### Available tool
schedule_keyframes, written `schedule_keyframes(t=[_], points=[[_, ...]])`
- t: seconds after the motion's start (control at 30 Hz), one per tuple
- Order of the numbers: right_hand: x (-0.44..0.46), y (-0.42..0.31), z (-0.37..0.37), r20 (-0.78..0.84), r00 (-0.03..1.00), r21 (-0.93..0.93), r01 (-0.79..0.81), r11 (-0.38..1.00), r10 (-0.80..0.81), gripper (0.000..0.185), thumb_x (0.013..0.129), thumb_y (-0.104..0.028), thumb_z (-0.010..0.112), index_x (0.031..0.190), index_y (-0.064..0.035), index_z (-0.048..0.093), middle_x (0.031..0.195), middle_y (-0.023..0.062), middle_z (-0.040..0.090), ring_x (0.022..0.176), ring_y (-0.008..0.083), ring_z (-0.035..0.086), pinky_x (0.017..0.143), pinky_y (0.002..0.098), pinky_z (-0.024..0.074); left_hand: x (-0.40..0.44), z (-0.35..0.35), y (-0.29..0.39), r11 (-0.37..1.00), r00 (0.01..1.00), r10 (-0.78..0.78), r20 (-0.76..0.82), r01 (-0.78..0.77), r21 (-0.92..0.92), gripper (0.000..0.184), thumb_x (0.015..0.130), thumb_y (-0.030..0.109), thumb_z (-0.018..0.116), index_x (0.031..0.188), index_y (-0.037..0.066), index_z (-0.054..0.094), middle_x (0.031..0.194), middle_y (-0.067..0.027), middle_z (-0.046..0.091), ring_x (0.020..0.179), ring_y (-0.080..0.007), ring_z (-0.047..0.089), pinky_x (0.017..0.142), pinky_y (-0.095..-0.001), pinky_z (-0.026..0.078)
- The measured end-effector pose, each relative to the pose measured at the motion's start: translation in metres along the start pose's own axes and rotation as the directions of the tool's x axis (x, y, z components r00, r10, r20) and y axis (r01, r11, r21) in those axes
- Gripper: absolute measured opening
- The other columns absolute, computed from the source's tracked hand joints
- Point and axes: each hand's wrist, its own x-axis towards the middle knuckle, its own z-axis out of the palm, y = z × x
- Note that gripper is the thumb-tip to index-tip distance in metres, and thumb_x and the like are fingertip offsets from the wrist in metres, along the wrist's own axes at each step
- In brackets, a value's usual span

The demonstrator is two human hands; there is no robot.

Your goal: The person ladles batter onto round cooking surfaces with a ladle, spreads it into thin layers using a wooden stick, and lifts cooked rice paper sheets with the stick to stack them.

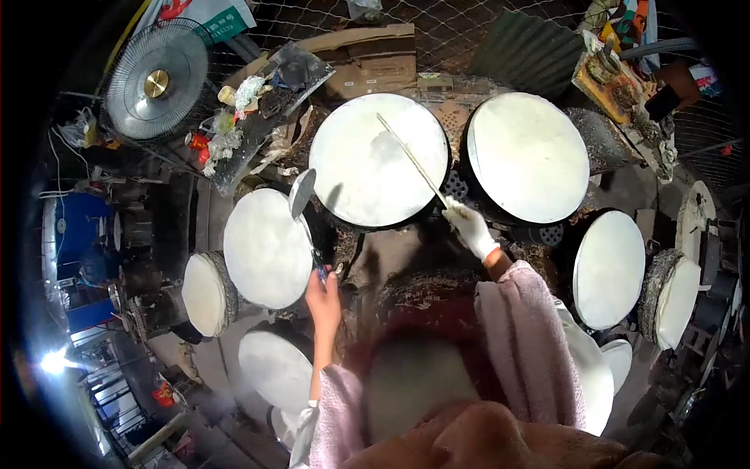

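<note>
My left hand [323, 301], bare, is closed round the dark handle of a ladle [302, 192]. Its round metal head stands between a round white-topped pan [268, 248] on the left and a larger one [378, 156] in the middle, casting a shadow on the larger. In a white glove with an orange cuff, my right hand [470, 227] grips a long thin stick [412, 155]. The stick slants up and left over the middle pan, its tip near a greyish patch on the white surface; I cannot tell whether it touches.
More white-topped rounds curve about me, including one at the upper right [528, 156] and one at the right [609, 270]. A fan [158, 80] stands at the upper left beside a cluttered board [269, 109]. Wire mesh [461, 35] lines the back. A bright lamp [55, 361] shines at the left.
</note>
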Motion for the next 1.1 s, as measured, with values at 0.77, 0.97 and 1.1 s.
schedule_keyframes(t=[0.77, 0.97, 1.1], points=[[0.050, -0.009, -0.053, 0.281, 0.948, -0.368, 0.248, 0.896, -0.147, 0.026, 0.089, -0.009, 0.062, 0.113, -0.0008, 0.061, 0.096, 0.0012, 0.063, 0.086, 0.0082, 0.054, 0.081, 0.0201, 0.0446, -0.003, 0.039, -0.021, 1.000, 0.997, 0.017, -0.077, -0.019, -0.022, 0.019, 0.094, 0.015, 0.056, 0.107, 0.001, 0.057, 0.065, 0.0062, 0.048, 0.048, -0.0026, 0.037, 0.043, -0.0207, 0.028], [0.042, -0.002, -0.045, 0.360, 0.933, -0.360, 0.139, 0.923, 0.000, 0.032, 0.087, -0.019, 0.064, 0.111, 0.0021, 0.062, 0.099, 0.0093, 0.068, 0.091, 0.0107, 0.058, 0.088, 0.0252, 0.0448, 0.080, 0.068, 0.036, 0.901, 0.964, -0.116, 0.241, 0.204, -0.383, 0.015, 0.097, 0.014, 0.049, 0.085, 0.004, 0.048, 0.058, 0.0031, 0.038, 0.042, -0.0079, 0.034, 0.040, -0.0242, 0.026], [-0.007, -0.003, -0.052, 0.194, 0.980, -0.390, 0.114, 0.914, -0.040, 0.041, 0.087, -0.007, 0.064, 0.125, 0.0041, 0.054, 0.112, 0.0068, 0.063, 0.095, 0.0105, 0.058, 0.085, 0.0216, 0.0461, 0.155, 0.097, 0.026, 0.803, 0.902, -0.132, 0.410, 0.340, -0.489, 0.014, 0.094, 0.009, 0.049, 0.083, 0.000, 0.049, 0.061, 0.0001, 0.042, 0.046, -0.0093, 0.036, 0.042, -0.0244, 0.028]])
